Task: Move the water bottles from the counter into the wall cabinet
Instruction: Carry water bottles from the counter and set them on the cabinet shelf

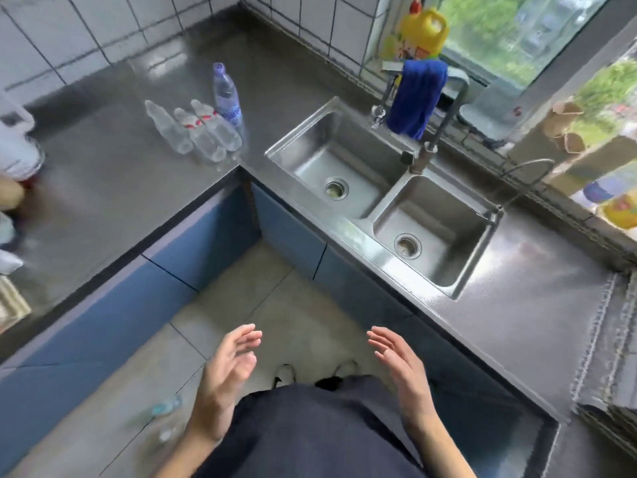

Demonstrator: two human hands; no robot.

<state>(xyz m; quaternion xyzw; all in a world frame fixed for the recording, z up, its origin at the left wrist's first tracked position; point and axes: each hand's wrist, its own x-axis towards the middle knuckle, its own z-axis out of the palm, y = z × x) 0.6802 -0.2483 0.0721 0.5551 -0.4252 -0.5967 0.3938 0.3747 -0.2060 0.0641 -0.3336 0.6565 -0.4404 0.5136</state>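
Left grip (227, 381) and right grip (400, 367) are both spread, empty, over the floor (241, 298). Sink (365, 217) is just ahead of the right grip. Four bottles (200, 129) stand upright on the tabletop (103, 174), well ahead-left, caps up.

A blue cloth (415, 98) hangs over the tap above a double steel sink (386, 198), a yellow jug (425, 31) behind.

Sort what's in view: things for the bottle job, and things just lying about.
For the job: three clear bottles, blue-label bottle, counter, left hand, right hand, both empty. Wall cabinet not in view.

Lying about: sink, faucet, blue cloth, yellow jug.
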